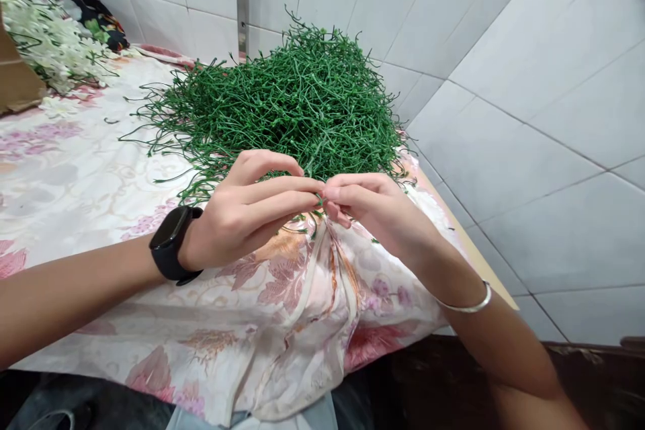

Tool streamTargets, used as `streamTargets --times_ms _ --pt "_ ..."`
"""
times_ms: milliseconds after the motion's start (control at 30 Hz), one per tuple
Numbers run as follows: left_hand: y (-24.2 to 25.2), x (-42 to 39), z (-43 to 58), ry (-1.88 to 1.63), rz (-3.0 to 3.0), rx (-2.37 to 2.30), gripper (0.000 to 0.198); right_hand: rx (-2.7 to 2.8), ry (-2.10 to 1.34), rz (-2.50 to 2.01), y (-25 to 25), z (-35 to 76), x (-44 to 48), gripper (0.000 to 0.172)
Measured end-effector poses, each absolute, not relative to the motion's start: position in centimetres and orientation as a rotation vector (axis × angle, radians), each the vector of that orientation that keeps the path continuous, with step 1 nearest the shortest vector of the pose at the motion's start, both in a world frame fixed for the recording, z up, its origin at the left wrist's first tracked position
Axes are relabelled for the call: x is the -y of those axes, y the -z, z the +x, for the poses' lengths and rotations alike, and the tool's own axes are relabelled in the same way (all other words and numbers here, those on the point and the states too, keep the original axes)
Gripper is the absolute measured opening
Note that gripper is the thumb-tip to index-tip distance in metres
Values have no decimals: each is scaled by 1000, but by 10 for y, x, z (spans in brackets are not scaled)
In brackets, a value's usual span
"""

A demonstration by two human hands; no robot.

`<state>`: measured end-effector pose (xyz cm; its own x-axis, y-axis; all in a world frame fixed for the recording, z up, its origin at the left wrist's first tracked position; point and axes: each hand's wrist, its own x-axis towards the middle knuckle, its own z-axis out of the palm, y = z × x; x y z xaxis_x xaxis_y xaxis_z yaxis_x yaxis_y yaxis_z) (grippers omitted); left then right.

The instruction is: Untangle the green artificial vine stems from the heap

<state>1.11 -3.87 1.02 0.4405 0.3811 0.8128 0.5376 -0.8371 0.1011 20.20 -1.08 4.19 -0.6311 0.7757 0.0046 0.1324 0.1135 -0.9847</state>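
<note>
My left hand [256, 205], with a black band on its wrist, and my right hand [370, 205], with a silver bangle, meet fingertip to fingertip at the front of the green pile. Both are closed in a pinch. A small bit of a green plastic stem [319, 201] shows between the fingertips; most of it is hidden. Just beyond my hands rises a large heap of thin green artificial stems [302, 104], with loose ones spreading to the left. A few short green pieces lie on the cloth below my fingers.
The floral cloth [65, 168] covers the table and hangs in folds over its front edge. White artificial flowers [55, 33] lie at the far left beside a cardboard box [17, 77]. Tiled walls [544, 127] close off the back and right.
</note>
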Motion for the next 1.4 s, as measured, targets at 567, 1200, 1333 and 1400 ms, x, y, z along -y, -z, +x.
streamTargets --times_ms 567,1200,1333,1400 --pt "-3 35 7 1219 -2360 644 18 1650 -1931 -964 -42 204 8 17" --pt "-11 42 15 1343 -2614 994 6 2025 -1064 -937 -43 200 24 6" --pt "-14 41 16 1550 -2853 1298 13 2147 -722 -902 -40 199 25 9" --pt "-16 39 17 1714 -3001 1469 15 2201 -540 -881 -38 199 25 9"
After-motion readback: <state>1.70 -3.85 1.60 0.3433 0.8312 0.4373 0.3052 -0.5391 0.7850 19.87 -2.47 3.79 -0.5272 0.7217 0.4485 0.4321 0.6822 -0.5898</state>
